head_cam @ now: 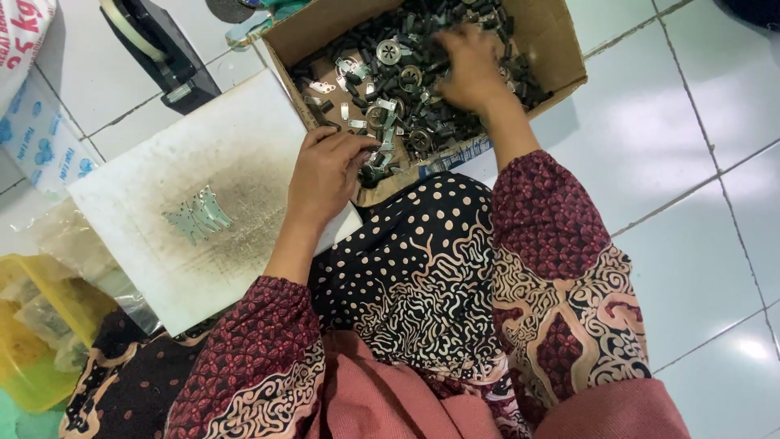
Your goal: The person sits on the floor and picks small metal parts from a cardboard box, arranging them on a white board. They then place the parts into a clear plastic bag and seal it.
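Two hands work over a shallow cardboard box [552,49] that sits on a white tiled floor [699,162], just beyond the knees of a seated person in patterned red and black clothing. The box holds a loose heap of small parts [406,65]: dark, stubby pieces mixed with silvery stamped metal bits and a few round toothed discs.

The right hand [471,69] reaches deep into the heap, fingers curled down among the dark pieces; whether it has closed on one I cannot tell. The left hand [329,175] rests at the near edge of the box, fingers bent, thumb and fingertips pinched together on something small that is mostly hidden.

Just outside the left hand lies a white board [146,244], smudged grey, with a small fan of pale metal strips [197,215] laid on it. Farther out on that side are a yellow plastic tub [32,341] and clear bags. Beyond the board stands a black tape dispenser [162,49].

Picking well here seems to call for spreading the heap thin, lifting one piece at a time, and keeping sorted strips flat and together.
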